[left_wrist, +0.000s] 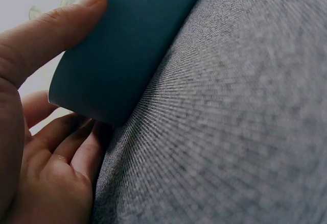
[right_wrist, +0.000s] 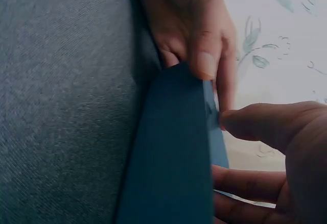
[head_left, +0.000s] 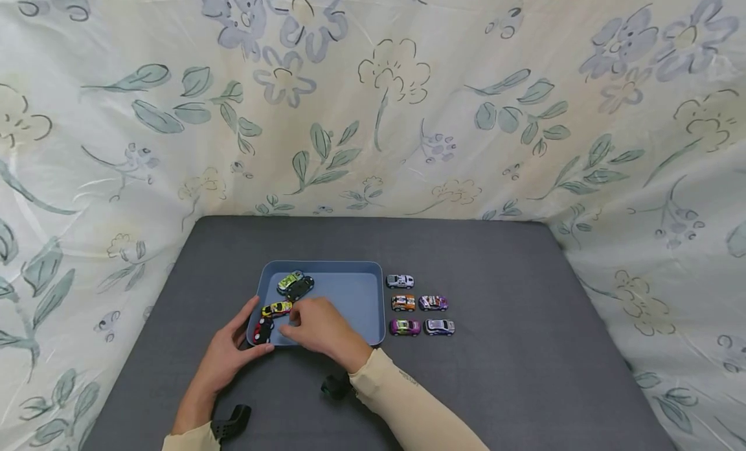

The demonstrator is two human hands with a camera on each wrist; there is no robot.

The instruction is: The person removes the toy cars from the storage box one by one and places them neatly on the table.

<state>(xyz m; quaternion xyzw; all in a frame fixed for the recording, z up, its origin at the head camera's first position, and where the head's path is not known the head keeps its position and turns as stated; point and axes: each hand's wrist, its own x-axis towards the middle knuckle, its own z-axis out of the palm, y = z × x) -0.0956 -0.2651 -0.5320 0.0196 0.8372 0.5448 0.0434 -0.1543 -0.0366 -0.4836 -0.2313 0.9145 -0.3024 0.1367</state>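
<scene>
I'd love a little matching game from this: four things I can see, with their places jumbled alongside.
Things:
1. left hand
2. right hand
3. red-and-black toy car
4. orange toy car

Places:
A. on the dark tabletop, right of the blue tray
B. reaching in over the tray's near rim
C. lying inside the tray, in its near left corner
D. holding the tray's near left corner from outside

Pairs: 1-D, 2-B, 3-C, 4-A
</scene>
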